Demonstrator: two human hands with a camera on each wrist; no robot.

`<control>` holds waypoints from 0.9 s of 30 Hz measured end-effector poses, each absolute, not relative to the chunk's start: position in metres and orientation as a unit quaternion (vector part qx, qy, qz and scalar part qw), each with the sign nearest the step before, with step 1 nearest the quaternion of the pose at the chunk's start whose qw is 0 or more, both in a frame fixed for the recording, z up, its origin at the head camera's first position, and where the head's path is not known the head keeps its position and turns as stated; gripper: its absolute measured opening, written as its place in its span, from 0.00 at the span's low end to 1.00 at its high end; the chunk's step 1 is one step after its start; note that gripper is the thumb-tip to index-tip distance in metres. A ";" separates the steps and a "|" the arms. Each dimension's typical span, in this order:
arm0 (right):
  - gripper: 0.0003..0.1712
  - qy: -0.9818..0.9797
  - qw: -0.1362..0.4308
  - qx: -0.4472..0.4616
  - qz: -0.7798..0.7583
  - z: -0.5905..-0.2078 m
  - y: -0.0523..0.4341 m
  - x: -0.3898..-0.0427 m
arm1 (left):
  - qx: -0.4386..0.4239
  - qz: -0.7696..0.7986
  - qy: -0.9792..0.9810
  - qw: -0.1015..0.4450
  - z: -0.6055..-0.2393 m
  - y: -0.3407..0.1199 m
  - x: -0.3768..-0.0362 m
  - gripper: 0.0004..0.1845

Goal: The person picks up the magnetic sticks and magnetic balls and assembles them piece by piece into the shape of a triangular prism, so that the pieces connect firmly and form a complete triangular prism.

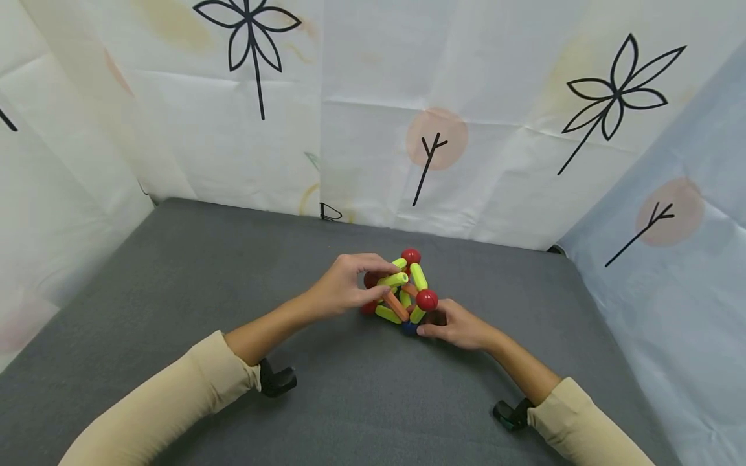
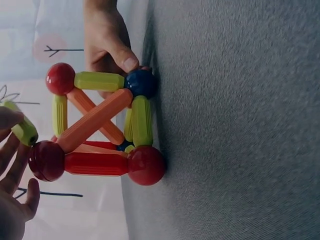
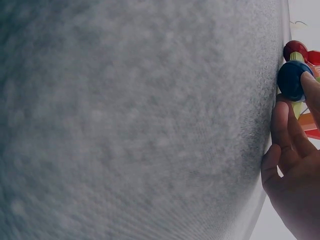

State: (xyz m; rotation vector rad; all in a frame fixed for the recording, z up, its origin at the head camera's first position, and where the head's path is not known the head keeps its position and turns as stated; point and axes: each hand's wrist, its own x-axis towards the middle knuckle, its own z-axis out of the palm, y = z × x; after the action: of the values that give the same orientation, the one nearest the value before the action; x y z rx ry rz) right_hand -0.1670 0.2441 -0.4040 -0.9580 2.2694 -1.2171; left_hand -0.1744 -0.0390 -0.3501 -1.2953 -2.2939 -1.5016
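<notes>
A toy frame of rods and balls (image 1: 403, 294) stands on the grey mat (image 1: 175, 291). It is built of yellow-green, orange and red rods joined by red and blue balls. My left hand (image 1: 379, 281) pinches a short yellow-green rod (image 1: 393, 279) at the frame's upper left side. In the left wrist view that rod (image 2: 22, 127) lies just off a red ball (image 2: 46, 160); I cannot tell whether they touch. My right hand (image 1: 434, 323) holds the blue ball (image 1: 410, 328) at the frame's near bottom corner, its thumb (image 2: 127, 62) on the ball (image 2: 141, 82). The right wrist view shows that blue ball (image 3: 292, 80) against the mat.
White cloth walls printed with black flowers (image 1: 250, 39) close in the mat at the back and on both sides. Bare grey mat lies in front of the frame and to its left. Black wrist mounts (image 1: 277, 379) sit on both forearms.
</notes>
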 end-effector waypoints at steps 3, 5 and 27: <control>0.16 0.814 0.195 -0.335 -0.433 -0.404 0.245 -0.167 | -0.446 -0.444 -0.774 0.069 -0.348 -0.034 -0.177 0.15; 0.14 0.815 0.192 -0.335 -0.432 -0.404 0.245 -0.167 | -0.455 -0.410 -0.787 0.076 -0.346 -0.032 -0.177 0.15; 0.16 0.827 0.186 -0.342 -0.406 -0.398 0.241 -0.165 | -0.476 -0.380 -0.791 0.055 -0.353 -0.027 -0.191 0.13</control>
State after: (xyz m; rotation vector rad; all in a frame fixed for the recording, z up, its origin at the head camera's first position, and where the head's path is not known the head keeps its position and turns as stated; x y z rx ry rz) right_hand -0.1649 0.2412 -0.3976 -0.9633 2.3278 -1.1433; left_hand -0.1905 -0.0265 -0.3532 -1.4466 -2.4010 -1.1541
